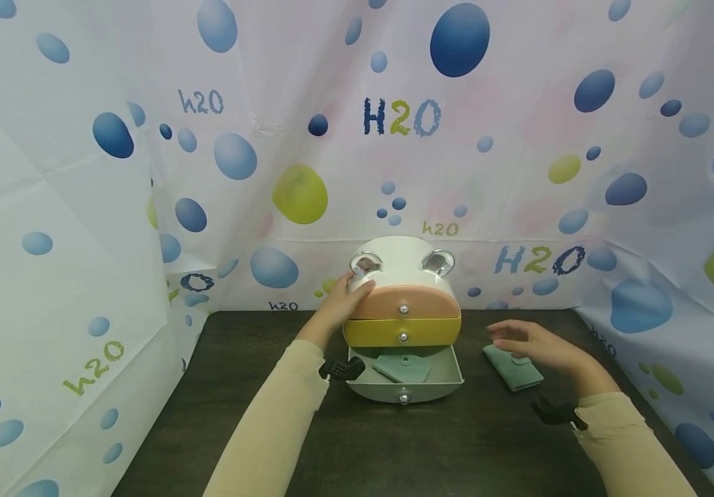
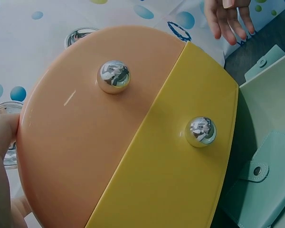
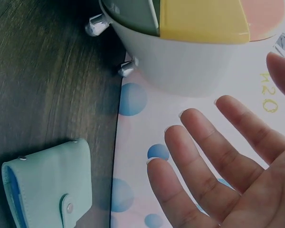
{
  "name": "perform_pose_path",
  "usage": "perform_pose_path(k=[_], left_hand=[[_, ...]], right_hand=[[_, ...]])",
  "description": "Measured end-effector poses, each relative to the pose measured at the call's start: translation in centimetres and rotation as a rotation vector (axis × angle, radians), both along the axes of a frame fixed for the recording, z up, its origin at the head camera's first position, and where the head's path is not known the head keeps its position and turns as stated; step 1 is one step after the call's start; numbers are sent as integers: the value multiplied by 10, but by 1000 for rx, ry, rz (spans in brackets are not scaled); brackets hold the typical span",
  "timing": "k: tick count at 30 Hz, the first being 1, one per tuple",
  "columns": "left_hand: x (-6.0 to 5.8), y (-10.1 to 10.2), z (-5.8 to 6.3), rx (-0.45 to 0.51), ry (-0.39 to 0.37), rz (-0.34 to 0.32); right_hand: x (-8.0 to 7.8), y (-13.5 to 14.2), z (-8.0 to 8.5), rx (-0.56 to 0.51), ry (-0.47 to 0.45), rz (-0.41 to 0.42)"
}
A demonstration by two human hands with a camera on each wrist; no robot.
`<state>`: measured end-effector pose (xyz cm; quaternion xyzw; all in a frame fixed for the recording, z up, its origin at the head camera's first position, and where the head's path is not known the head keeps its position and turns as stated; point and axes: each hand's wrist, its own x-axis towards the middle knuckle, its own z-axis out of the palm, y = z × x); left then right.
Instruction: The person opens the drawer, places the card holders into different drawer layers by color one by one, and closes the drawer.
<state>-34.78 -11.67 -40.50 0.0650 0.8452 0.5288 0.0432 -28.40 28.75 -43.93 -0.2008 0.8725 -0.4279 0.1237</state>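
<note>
A small storage box (image 1: 403, 266) with a white body, silver ring ears and three drawers stands on the table. Its orange drawer (image 2: 85, 118) and yellow drawer (image 2: 180, 175) are closed. The grey-green bottom drawer (image 1: 375, 392) is pulled out, and a mint-green snap wallet (image 1: 411, 368) lies in it. My left hand (image 1: 335, 310) holds the box's upper left side, thumb near the ring ear; some fingers are hidden. To the right, my right hand (image 1: 540, 345) hovers with fingers spread and nothing in them. Below it another mint-green snap wallet (image 3: 52, 185) lies on the table.
The dark wood-grain table (image 1: 419, 449) extends in front of the box. A white sheet (image 1: 357, 172) printed with blue and green drops hangs behind and along both sides. Silver knobs (image 1: 403, 337) project from the drawer fronts.
</note>
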Motion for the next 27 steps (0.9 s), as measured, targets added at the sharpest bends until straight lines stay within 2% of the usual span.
perform_pose_path(k=[9, 22, 27], left_hand=[[1, 0, 1, 10, -3, 0], [2, -1, 1, 10, -15, -2], [2, 0, 1, 10, -10, -2]], right_hand=[[-3, 5, -10, -23, -41, -43], [-11, 11, -33, -3, -14, -124], [-12, 11, -39, 50, 5, -187]])
